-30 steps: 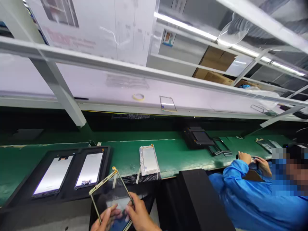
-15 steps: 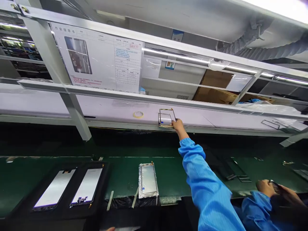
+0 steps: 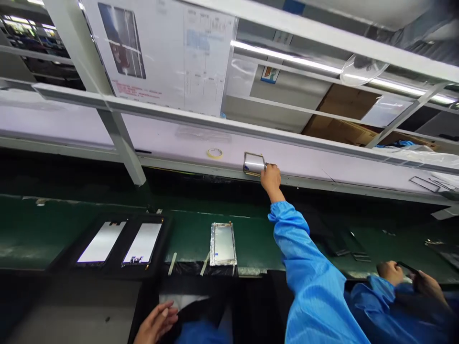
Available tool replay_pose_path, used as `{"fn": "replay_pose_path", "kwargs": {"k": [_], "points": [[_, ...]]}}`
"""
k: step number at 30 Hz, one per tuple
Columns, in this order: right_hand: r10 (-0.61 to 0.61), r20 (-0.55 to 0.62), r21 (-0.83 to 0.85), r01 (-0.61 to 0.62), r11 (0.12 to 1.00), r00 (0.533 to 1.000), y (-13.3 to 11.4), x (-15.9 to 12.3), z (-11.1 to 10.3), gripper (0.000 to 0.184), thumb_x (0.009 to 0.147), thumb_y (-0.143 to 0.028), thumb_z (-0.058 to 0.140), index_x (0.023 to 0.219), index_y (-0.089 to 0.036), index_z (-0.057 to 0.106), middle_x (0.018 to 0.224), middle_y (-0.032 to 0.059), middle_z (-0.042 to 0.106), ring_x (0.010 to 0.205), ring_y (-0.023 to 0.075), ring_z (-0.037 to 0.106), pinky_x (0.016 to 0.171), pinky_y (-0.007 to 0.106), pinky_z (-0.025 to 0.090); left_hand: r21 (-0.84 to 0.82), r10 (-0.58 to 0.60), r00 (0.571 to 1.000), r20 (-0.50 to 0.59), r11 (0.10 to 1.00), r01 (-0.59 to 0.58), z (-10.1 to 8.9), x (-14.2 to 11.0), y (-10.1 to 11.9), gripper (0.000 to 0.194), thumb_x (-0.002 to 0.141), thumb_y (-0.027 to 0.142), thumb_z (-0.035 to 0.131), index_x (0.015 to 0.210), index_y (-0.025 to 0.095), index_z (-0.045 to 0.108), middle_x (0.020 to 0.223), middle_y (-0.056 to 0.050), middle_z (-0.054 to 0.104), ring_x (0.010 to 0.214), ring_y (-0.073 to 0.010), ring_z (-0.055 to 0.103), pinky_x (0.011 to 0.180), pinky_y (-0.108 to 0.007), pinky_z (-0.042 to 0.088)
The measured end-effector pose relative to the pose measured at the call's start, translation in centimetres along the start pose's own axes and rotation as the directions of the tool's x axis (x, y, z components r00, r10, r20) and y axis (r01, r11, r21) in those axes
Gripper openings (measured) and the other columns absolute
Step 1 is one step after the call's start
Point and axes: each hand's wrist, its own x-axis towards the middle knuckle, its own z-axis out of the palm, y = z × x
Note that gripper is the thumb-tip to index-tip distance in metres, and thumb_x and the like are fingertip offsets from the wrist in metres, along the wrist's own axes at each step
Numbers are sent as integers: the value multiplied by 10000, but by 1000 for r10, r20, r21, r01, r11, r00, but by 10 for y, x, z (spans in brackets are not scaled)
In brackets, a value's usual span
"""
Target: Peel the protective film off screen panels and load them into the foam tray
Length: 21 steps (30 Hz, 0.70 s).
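Stretching right arm point(image 3: 304, 248) forward, right hand point(image 3: 270, 179) touching framed glass panel point(image 3: 254, 164).

Glass panel point(image 3: 254, 163) has gone from both hands low in the frame up to the white ledge point(image 3: 179, 136), upper middle. Right hand point(image 3: 271, 180) is stretched out there in a blue sleeve point(image 3: 304, 248), touching the panel's right edge. Left hand point(image 3: 156, 324) has let go, open and empty at bottom left. View has levelled, green surface point(image 3: 190, 234) now sitting lower in frame.
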Motion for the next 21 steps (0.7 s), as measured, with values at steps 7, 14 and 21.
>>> {"fn": "replay_pose_path", "kwargs": {"k": [7, 14, 21], "points": [[-423, 740, 220, 407, 887, 523, -7, -260, 135, 625, 902, -82, 518, 1519, -140, 439, 1573, 192, 447, 1466, 267, 416, 1206, 427, 365, -11, 29, 1000, 9, 1000, -29, -14, -17, 15, 655, 568, 691, 819, 1001, 203, 769, 959, -110, 814, 970, -351, 753, 876, -405, 588], [-285, 890, 25, 587, 809, 355, 4, -338, 219, 738, 860, 63, 428, 1568, -132, 356, 1635, 305, 232, 1537, 386, 232, 1165, 536, 382, -4, 6, 1000, 25, 1000, -6, -28, -28, 6, 695, 609, 699, 807, 1053, 170, 736, 1029, -144, 798, 969, -316, 753, 908, -414, 578], [-324, 872, 4, 657, 754, 366, -3, -344, 226, 680, 878, 32, 422, 1548, -68, 367, 1565, 359, 315, 1487, 437, 320, 1063, 609, 477, -40, 5, 1000, -7, 999, -5, -50, -26, -15, 767, 604, 735, 804, 1098, 158, 701, 1048, -147, 795, 955, -293, 745, 893, -403, 563]]}}
